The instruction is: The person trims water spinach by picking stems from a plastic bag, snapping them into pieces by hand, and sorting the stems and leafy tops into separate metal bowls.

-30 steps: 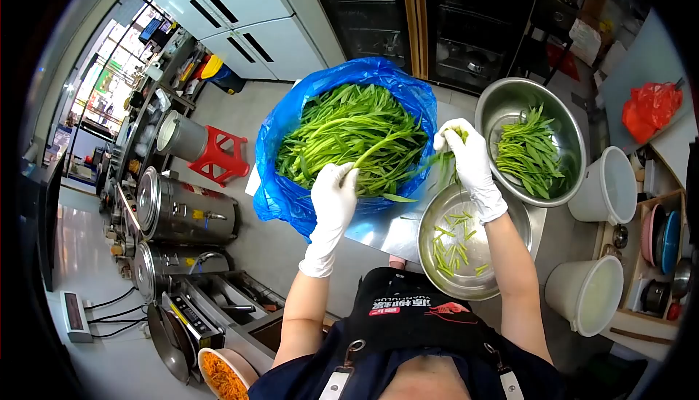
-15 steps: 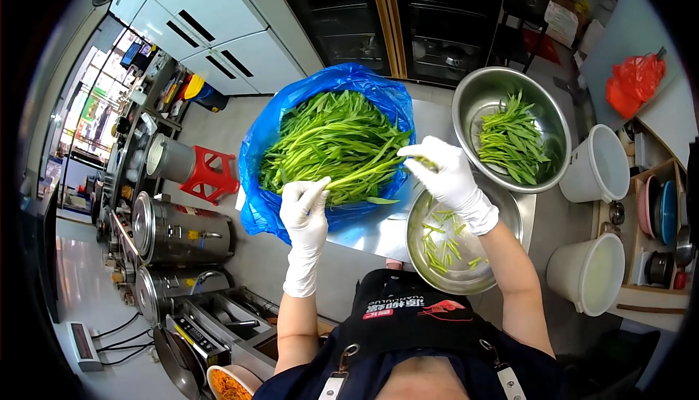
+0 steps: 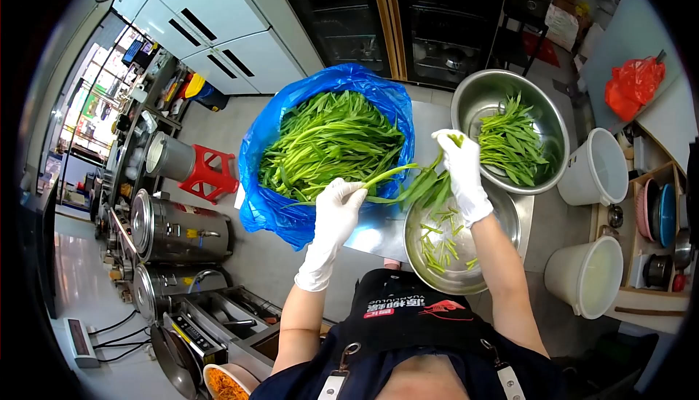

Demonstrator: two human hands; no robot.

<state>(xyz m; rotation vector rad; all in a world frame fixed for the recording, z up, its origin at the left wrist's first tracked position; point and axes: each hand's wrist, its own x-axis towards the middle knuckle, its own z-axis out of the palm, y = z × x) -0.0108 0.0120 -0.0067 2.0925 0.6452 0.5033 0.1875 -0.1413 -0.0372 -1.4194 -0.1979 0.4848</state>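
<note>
crinkled glossy blue plastic bag (image 3: pixel 273 214), smooth shiny metal table (image 3: pixel 371 236), brushed-looking metal bowl (image 3: pixel 557 160), matt black cloth apron (image 3: pixel 408 313), smooth white plastic bucket (image 3: pixel 575 269)

Left hand (image 3: pixel 340 207), gloved in white, is raised with thumb and fingertips pinched together; right hand (image 3: pixel 459 160), likewise gloved, has fingers curled, both forearms reaching forward, bare.

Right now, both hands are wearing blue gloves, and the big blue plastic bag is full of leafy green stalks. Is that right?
Not quite: the left hand and the right hand are wearing white gloves, not blue ones, as the head view shows. The big blue plastic bag is full of leafy green stalks, just as you said.
</note>
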